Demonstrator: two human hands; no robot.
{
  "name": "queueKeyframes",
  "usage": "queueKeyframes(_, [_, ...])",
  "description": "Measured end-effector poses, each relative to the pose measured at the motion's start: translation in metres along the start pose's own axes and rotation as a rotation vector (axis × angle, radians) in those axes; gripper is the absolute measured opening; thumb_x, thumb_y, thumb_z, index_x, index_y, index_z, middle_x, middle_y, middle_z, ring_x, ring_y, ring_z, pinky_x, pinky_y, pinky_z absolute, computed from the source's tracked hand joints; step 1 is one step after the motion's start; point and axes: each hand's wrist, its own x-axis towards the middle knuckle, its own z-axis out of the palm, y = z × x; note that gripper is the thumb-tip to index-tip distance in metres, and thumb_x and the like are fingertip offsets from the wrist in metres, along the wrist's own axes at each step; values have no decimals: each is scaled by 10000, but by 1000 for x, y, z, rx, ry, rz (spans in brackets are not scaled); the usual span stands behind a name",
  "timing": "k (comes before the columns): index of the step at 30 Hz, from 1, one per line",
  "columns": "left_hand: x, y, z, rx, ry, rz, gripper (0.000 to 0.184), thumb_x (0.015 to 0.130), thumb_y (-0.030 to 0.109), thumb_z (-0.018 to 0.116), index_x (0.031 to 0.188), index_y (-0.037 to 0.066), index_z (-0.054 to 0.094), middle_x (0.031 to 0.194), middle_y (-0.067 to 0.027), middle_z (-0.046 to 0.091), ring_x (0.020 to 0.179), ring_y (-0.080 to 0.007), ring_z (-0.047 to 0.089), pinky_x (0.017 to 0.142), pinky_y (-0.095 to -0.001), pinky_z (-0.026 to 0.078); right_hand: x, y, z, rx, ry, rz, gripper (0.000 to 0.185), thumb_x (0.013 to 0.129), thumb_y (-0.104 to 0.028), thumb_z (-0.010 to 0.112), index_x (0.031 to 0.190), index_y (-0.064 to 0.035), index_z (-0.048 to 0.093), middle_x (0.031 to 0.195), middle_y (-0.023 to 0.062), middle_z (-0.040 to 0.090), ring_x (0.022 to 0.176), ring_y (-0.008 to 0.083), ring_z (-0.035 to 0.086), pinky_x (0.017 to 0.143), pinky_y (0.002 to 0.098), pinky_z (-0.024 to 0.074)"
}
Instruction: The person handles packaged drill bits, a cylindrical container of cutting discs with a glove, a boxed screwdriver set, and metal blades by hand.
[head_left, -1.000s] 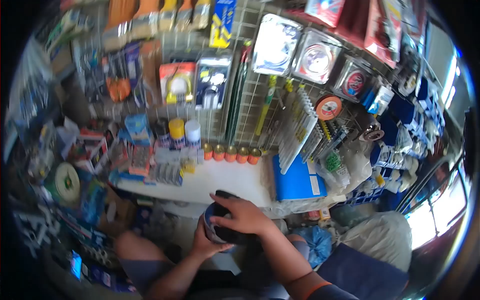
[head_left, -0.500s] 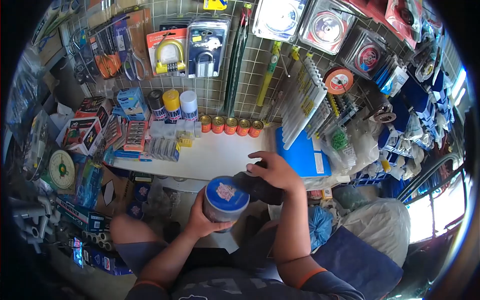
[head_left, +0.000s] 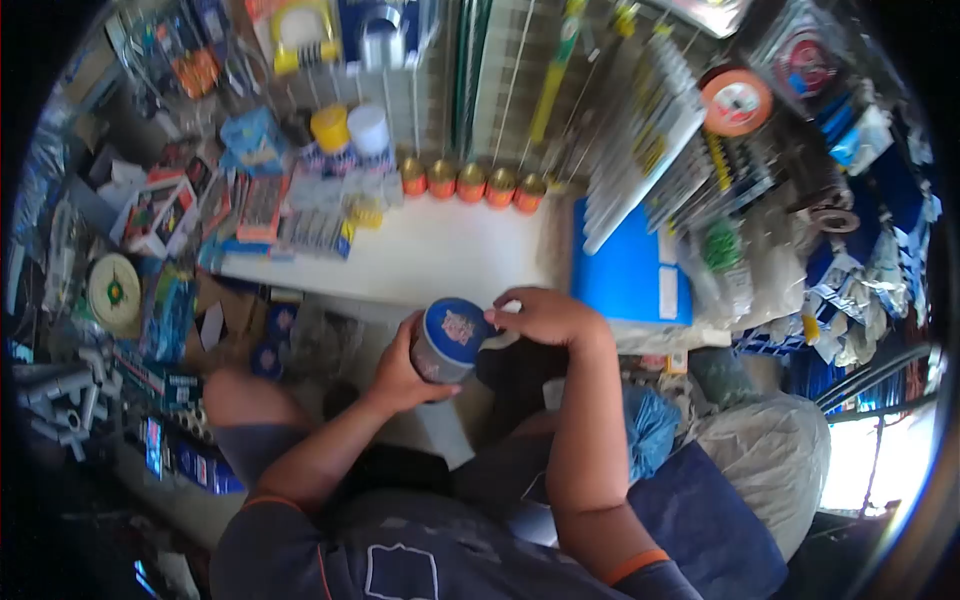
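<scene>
My left hand (head_left: 393, 372) is wrapped around the side of a round grey tub with a blue lid (head_left: 455, 330). The lid carries a pink printed design, and the tub leans slightly, held above my lap. My right hand (head_left: 550, 318) is at the lid's right edge, its thumb and fingers bent close together by the rim. Below those fingers shows a small pale piece (head_left: 502, 340), blurred. Whether the right fingers pinch this piece or only the rim is hard to make out.
A white table (head_left: 440, 255) stands ahead, bearing small red cans (head_left: 471, 184), spray cans (head_left: 369, 135) and packaged hardware. A blue folder-like sheet (head_left: 620, 265) lies at the right. Tools hang on the wire grid behind. A dial scale (head_left: 114, 293) is at left, a blue bag (head_left: 650, 430) at right.
The camera view has tilted down. A dark, limp-looking item under my right hand no longer shows there. The right fingers have come to the tub's lid, while the left keeps its hold.
</scene>
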Motion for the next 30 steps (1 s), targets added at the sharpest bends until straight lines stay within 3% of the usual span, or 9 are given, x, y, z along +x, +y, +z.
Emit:
queueKeyframes(8, [-64, -114, 13, 162, 110, -408, 1219, 481, 219, 990, 1476, -15, 327, 1387, -215, 528, 1300, -358, 525, 1112, -442, 419, -11, -1, 4, 198, 89, 2, 579, 913, -503, 680, 1233, -20, 660, 1117, 219, 716, 1034, 347, 690, 931, 407, 511])
queueKeyframes(12, [-42, -148, 10, 196, 151, -461, 1195, 477, 188, 988, 1455, -12, 331, 1379, -215, 527, 1308, -360, 509, 1110, -445, 416, -18, -3, -6, 202, 140, 33, 597, 907, -485, 691, 1274, -19, 626, 1126, 229, 712, 1070, 341, 688, 917, 416, 512])
queueKeyframes(16, [1, -180, 21, 175, 420, -300, 1201, 500, 216, 979, 1464, 27, 288, 1391, -245, 489, 1310, -396, 475, 1102, -463, 405, -14, 4, -5, 216, 201, -36, 589, 895, -464, 701, 1289, -34, 616, 1145, 244, 700, 1094, 364, 676, 938, 425, 505])
queueKeyframes(19, [47, -175, 20, 520, 520, -510, 1211, 490, 269, 978, 1467, 71, 289, 1385, -260, 486, 1298, -428, 477, 1084, -467, 417, -7, 2, -1, 127, 223, -17, 573, 882, -429, 715, 1290, -40, 616, 1143, 249, 697, 1099, 386, 665, 954, 432, 498])
queueKeyframes(20, [59, -197, 14, 405, 477, -521, 1017, 650, 390, 881, 1464, 88, 353, 1421, -225, 493, 1315, -405, 471, 1073, -479, 418, -4, 3, 1, 152, 193, -10, 586, 869, -415, 726, 1302, -39, 605, 1154, 254, 690, 1109, 402, 656, 969, 436, 494])
queueKeyframes(23, [114, -314, 6, 720, 202, -254, 695, 862, 403, 685, 1427, 66, 458, 1444, -172, 520, 1322, -350, 487, 1085, -483, 410, 2, -2, 2, 63, 179, -22, 613, 862, -428, 729, 1318, -41, 592, 1176, 259, 680, 1124, 404, 649, 980, 437, 492])
queueKeyframes(25, [123, -339, 25, -125, 450, -71, 531, 940, 372, 562, 1375, 69, 533, 1433, -140, 550, 1301, -321, 515, 1080, -478, 417, 8, -8, 3, 34, 146, -28, 651, 840, -432, 743, 1338, -47, 579, 1179, 259, 679, 1133, 406, 644, 977, 444, 494])
queueKeyframes(27, [140, -362, 37, -401, 599, 49, 459, 991, 348, 485, 1347, 74, 576, 1411, -128, 577, 1287, -301, 535, 1084, -468, 419, 16, -13, 9, 40, 106, -33, 663, 832, -427, 747, 1349, -52, 567, 1171, 253, 683, 1124, 407, 645, 965, 453, 499])
queueKeyframes(30, [146, -400, 46, 27, 695, 81, 449, 1021, 345, 444, 1363, 84, 571, 1391, -132, 591, 1285, -284, 547, 1106, -448, 410, 22, -27, 11, 37, 54, -8, 659, 839, -442, 739, 1364, -90, 554, 1157, 243, 686, 1098, 378, 658, 953, 430, 500])
